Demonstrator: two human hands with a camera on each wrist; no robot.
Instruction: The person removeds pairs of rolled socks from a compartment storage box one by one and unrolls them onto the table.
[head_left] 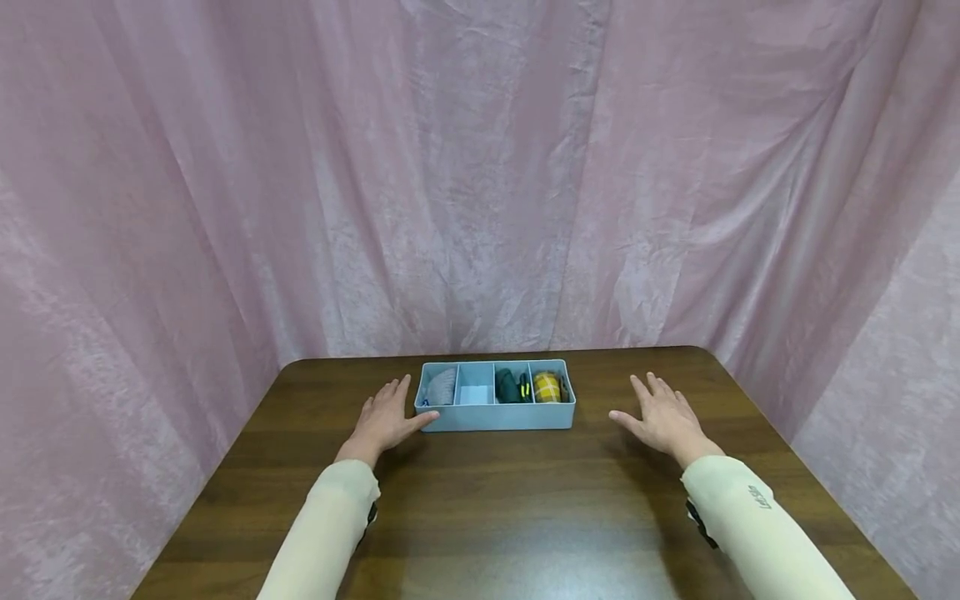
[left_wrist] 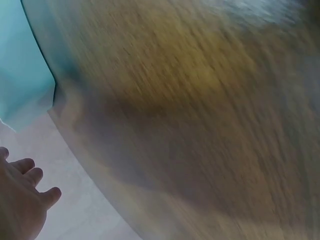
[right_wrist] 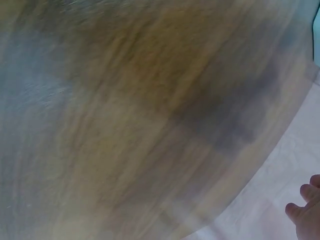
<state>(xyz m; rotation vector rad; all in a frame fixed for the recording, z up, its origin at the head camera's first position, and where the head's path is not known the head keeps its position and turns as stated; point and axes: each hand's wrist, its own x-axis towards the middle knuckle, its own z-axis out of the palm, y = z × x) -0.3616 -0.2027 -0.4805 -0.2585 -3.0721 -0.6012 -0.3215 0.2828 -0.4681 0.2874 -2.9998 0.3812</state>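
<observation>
Divided box (head_left: 495, 418), placed within reach

A pink curtain (head_left: 487, 167) is hung behind, seemingly as backdrop. On the tabletop (head_left: 480, 492), the box is set near the far edge, presumably for reach from both sides. The left hand (head_left: 384, 421) is spread beside the box, contact unclear; the right hand (head_left: 663, 421) is spread well apart. Nothing is gripped. Inside, a grey bundle (head_left: 441, 387), a green bundle (head_left: 506, 387) and a yellow bundle (head_left: 547, 387) are kept separate by dividers (head_left: 494, 385).

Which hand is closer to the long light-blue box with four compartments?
Left. The left hand is beside the left end of the box, its thumb overlapping it in the head view; whether they touch is unclear. The right hand is farther away, beyond the box's right end.
</observation>
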